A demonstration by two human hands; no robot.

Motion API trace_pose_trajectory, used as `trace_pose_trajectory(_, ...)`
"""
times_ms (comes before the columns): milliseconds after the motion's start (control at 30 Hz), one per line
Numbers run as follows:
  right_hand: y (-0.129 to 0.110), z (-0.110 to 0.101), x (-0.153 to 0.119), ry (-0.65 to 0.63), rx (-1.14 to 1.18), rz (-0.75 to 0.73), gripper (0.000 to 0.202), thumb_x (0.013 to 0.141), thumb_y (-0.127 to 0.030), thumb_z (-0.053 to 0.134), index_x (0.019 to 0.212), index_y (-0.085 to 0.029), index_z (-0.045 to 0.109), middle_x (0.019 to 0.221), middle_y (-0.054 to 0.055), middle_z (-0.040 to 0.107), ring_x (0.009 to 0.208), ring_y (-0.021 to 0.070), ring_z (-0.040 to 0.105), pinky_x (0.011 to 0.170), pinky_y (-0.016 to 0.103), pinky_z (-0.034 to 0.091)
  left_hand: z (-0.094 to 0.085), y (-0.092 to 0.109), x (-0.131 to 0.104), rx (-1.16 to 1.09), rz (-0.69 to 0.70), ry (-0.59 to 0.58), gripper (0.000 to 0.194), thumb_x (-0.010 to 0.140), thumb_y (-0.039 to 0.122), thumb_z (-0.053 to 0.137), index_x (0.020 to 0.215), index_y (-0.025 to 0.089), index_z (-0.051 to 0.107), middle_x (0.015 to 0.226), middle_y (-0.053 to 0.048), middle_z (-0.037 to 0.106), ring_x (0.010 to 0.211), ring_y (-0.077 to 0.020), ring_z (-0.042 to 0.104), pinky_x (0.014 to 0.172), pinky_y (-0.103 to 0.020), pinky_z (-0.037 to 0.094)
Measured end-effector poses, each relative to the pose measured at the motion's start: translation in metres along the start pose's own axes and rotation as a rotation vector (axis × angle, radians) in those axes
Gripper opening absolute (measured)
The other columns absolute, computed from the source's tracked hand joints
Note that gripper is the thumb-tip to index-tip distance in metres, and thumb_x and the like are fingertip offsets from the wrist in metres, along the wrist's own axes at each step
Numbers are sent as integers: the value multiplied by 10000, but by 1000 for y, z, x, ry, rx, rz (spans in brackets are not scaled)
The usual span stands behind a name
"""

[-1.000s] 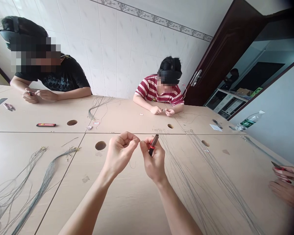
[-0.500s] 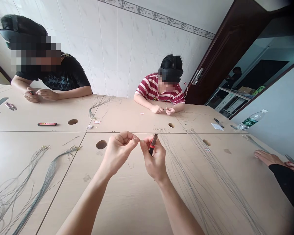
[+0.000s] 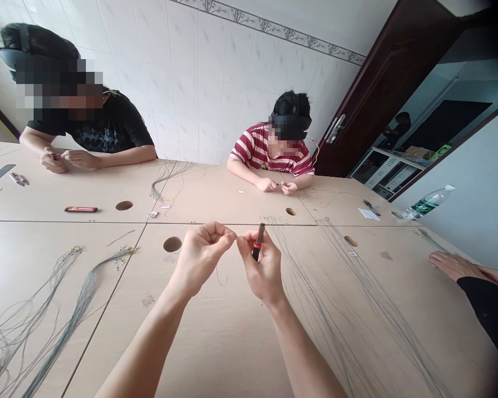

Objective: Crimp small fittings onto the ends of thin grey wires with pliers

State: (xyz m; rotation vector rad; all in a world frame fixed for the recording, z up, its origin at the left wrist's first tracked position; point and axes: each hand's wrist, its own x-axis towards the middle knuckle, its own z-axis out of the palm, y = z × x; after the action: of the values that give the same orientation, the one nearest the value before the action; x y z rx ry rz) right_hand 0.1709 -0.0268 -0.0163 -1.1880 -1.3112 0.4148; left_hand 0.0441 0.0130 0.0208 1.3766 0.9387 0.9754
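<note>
My left hand (image 3: pixel 205 251) is closed in a pinch, thumb against forefinger, on a thin cord (image 3: pixel 221 281) whose loose end curls down below it. Close beside it, almost touching at the fingertips, is my right hand (image 3: pixel 262 265). Its fingers are wrapped round a small black tool with a red band and a metal end (image 3: pixel 258 240), which points up and away. The right thumb and forefinger also pinch together by the cord, but what lies between them is too small to make out.
Bundles of thin grey cords with small metal ends lie at left (image 3: pixel 81 298) and right (image 3: pixel 315 298). A red-and-black case (image 3: pixel 81 209) is beyond a table hole (image 3: pixel 172 244). Two people sit opposite; another person's hands (image 3: pixel 460 268) rest at right, near a water bottle (image 3: pixel 429 203).
My hands stay nearly still, with the metal end of the tool tilted slightly. At the right edge, the other person's hands have shifted closer together.
</note>
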Motion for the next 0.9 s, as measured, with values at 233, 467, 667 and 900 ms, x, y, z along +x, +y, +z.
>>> trace_pose_trajectory(233,6,1,-2,-10,-43,32,96,907,-298,558,926,-205,546,865,29,599,775,164,567,727,314,467,-1,-3,5,-111,-21,96,202,751,323,679,681,156,591,503,85,323,468,-53,173,438,-219,115)
trace_pose_trajectory(467,20,11,-2,1,-383,-25,123,771,-118,474,852,-211,479,784,20,537,775,205,511,769,382,443,-4,-9,11,-185,18,241,191,734,298,708,680,144,609,516,87,338,469,-42,208,427,-191,166)
trace_pose_trajectory(667,23,16,-3,-22,-441,-15,141,732,-101,447,795,-223,413,748,7,492,755,204,476,723,363,419,2,-13,11,-82,63,260,184,767,297,675,678,147,616,517,69,433,452,-44,241,408,-181,190)
trace_pose_trajectory(900,21,14,-3,-17,-417,33,80,807,-168,440,761,-227,411,724,3,497,733,196,485,697,325,407,12,-19,7,5,100,202,184,799,326,634,719,161,633,521,48,460,479,-75,322,424,-188,245)
